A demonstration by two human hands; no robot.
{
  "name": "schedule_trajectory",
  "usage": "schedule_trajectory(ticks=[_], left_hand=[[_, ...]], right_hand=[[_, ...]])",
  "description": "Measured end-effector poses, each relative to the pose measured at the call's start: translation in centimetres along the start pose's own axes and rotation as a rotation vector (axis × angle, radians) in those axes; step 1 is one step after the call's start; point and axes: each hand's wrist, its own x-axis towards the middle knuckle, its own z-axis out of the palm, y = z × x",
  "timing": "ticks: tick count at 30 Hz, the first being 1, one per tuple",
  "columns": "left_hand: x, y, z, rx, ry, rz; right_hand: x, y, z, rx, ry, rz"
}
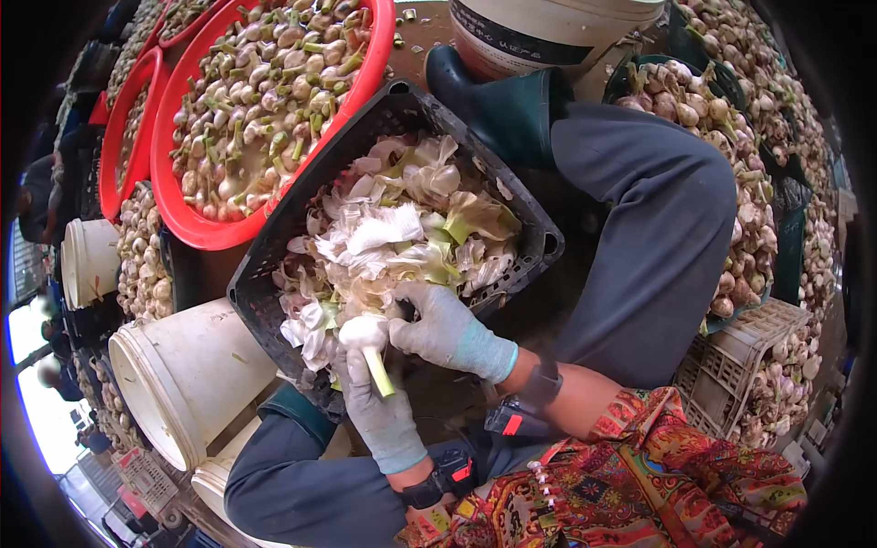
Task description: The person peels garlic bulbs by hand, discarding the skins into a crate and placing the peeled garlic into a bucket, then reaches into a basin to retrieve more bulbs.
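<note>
My left hand [376,406], in a pale work glove, is closed around a white garlic bulb [364,331] with a short green stem pointing down toward me. Beside the bulb, my right hand [448,331], gloved too, has its fingers curled in, thumb close to the bulb's side. Papery garlic skin lies against those fingertips; what they pinch is hidden. Both hands are over the near edge of a black plastic crate [534,265], which holds a heap of loose garlic skins [384,228].
A red tub [163,169] of trimmed garlic in water stands beyond the crate. White buckets [196,374] lie to the left, and another bucket [521,36] stands ahead. My boot [498,110] and bent leg flank the crate. Unpeeled garlic [749,228] is piled at right, near a beige crate [731,365].
</note>
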Motion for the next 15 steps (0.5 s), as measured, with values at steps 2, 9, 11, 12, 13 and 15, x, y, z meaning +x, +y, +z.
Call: schedule_trajectory(ticks=[2,9,11,12,13,15], left_hand=[[-0.2,0.9,0.4,0.103,-0.085,-0.079],[-0.8,1.4,0.5,0.448,0.031,-0.031],[-1.1,1.2,0.4,0.524,0.106,0.024],[-1.2,1.2,0.2,0.499,0.110,0.052],[-1.3,1.5,-0.3,0.459,0.063,0.030],[-1.8,1.8,-0.4,0.405,0.023,0.037]], right_hand=[[0.0,-0.3,-0.3,-0.156,0.030,-0.224],[0.4,1.0,0.7,-0.395,0.022,-0.347],[0.0,0.8,0.8,-0.411,-0.016,-0.384],[0.1,0.4,0.6,-0.429,-0.035,-0.411],[0.2,-0.1,0.3,-0.201,0.002,-0.337],[1.1,0.2,-1.6,0.182,0.048,-0.162]])
